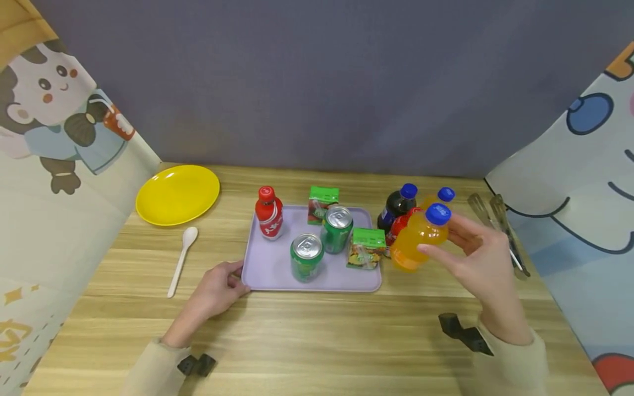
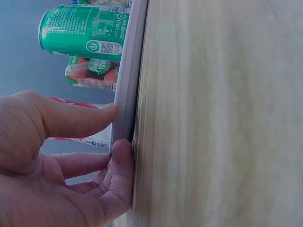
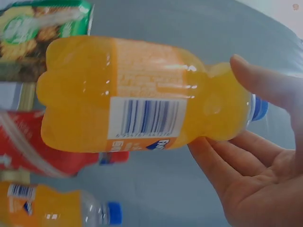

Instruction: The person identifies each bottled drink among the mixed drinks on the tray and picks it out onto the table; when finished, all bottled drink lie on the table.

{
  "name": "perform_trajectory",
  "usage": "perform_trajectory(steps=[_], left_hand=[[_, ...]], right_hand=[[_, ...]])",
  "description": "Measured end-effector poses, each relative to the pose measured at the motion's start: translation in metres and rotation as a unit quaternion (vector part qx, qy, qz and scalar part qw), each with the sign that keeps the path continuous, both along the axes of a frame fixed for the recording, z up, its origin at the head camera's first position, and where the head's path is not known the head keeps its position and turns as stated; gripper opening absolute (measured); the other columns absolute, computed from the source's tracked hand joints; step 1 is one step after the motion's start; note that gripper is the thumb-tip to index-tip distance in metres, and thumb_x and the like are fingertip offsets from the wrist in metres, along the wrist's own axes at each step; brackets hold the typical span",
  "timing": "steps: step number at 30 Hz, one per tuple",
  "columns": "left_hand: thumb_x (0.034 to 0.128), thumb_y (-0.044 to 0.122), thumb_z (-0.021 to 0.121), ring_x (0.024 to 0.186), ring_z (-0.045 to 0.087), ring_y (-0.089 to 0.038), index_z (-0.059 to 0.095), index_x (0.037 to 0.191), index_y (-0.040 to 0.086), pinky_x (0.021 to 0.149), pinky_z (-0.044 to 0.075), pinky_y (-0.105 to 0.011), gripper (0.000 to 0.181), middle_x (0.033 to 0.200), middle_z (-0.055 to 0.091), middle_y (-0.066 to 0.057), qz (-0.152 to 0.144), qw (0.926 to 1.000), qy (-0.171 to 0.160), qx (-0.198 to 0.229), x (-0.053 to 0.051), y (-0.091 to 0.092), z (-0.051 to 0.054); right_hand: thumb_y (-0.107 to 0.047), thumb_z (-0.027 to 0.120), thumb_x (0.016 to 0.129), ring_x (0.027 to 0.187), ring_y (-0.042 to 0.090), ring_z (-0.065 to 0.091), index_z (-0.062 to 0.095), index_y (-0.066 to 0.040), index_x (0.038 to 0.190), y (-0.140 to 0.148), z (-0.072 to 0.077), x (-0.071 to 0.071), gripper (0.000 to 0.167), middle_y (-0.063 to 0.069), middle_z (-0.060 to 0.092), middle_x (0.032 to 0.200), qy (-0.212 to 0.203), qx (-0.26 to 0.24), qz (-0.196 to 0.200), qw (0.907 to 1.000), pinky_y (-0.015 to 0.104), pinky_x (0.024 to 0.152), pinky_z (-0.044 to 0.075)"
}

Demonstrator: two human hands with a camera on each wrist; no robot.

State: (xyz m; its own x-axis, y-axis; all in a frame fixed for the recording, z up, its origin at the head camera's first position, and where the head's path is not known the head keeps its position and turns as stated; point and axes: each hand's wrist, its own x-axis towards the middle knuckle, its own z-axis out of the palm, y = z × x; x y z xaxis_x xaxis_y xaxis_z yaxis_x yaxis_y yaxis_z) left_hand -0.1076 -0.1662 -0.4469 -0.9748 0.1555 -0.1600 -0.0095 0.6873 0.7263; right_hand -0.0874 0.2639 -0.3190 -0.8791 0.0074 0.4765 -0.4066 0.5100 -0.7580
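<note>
My right hand (image 1: 477, 258) grips an orange soda bottle (image 3: 151, 94) by its neck, between thumb and fingers. The bottle, with its blue cap, hangs above the table just right of the lilac tray (image 1: 267, 278). At the tray's near left corner my left hand (image 1: 218, 289) pinches the edge; in the left wrist view its thumb (image 2: 83, 118) lies on the rim. On the tray stand a red bottle (image 1: 269, 214), two green soda cans (image 1: 306, 258) (image 1: 337, 231) and two small green-topped packs (image 1: 323, 206) (image 1: 365, 250).
Behind the held bottle stand a dark soda bottle (image 1: 396, 206), a partly hidden red bottle (image 3: 42, 142) and another orange bottle (image 3: 52, 205). Metal utensils (image 1: 505, 231) lie at the right. A yellow plate (image 1: 178, 195) and a white spoon (image 1: 182, 261) are at the left.
</note>
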Motion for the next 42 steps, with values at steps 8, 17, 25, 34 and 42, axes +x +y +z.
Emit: perform_trajectory(steps=[8,17,25,34,42], left_hand=[[0.0770,0.002,0.075,0.071,0.057,-0.014,0.049,0.131,-0.011,0.056,0.048,-0.028,0.062,0.102,0.062,-0.011,0.001,1.0000,-0.001,0.000,0.000,0.000,-0.001],[0.0771,0.003,0.075,0.069,0.056,-0.014,0.049,0.131,-0.011,0.054,0.048,-0.028,0.062,0.101,0.062,-0.011,0.006,1.0000,-0.004,-0.002,0.000,0.000,-0.001],[0.0767,0.002,0.075,0.069,0.057,-0.013,0.049,0.131,-0.012,0.054,0.048,-0.028,0.062,0.101,0.062,-0.011,0.004,1.0000,-0.005,-0.004,0.000,0.000,0.000],[0.0767,0.002,0.075,0.069,0.057,-0.013,0.048,0.131,-0.013,0.055,0.048,-0.028,0.062,0.101,0.063,-0.012,0.000,1.0000,0.001,-0.004,-0.001,0.000,0.002],[0.0770,0.002,0.075,0.069,0.057,-0.013,0.049,0.131,-0.012,0.054,0.048,-0.028,0.061,0.101,0.062,-0.011,0.000,1.0000,-0.001,-0.005,0.000,0.000,0.000]], right_hand=[[0.001,0.085,0.066,0.091,0.002,0.064,0.066,-0.001,0.119,0.025,-0.011,0.007,0.057,-0.001,0.067,0.108,-0.059,0.022,-0.083,0.9946,0.016,0.075,0.048],[-0.009,0.085,0.070,0.093,-0.003,0.060,0.062,-0.003,0.126,0.038,-0.031,-0.001,0.061,0.017,0.064,0.115,-0.071,0.066,-0.135,0.9862,0.012,0.074,0.046],[-0.018,0.082,0.075,0.104,0.021,0.062,0.058,0.000,0.128,0.049,-0.059,-0.018,0.061,0.017,0.061,0.122,-0.123,0.039,-0.164,0.9780,0.016,0.076,0.047],[-0.008,0.083,0.072,0.106,0.020,0.061,0.058,-0.002,0.130,0.057,-0.087,-0.036,0.063,0.017,0.059,0.123,-0.111,-0.030,-0.177,0.9775,0.020,0.079,0.048],[-0.003,0.083,0.072,0.104,0.020,0.062,0.057,-0.001,0.129,0.056,-0.090,-0.037,0.063,0.017,0.060,0.122,-0.094,-0.028,-0.174,0.9799,0.022,0.081,0.048]])
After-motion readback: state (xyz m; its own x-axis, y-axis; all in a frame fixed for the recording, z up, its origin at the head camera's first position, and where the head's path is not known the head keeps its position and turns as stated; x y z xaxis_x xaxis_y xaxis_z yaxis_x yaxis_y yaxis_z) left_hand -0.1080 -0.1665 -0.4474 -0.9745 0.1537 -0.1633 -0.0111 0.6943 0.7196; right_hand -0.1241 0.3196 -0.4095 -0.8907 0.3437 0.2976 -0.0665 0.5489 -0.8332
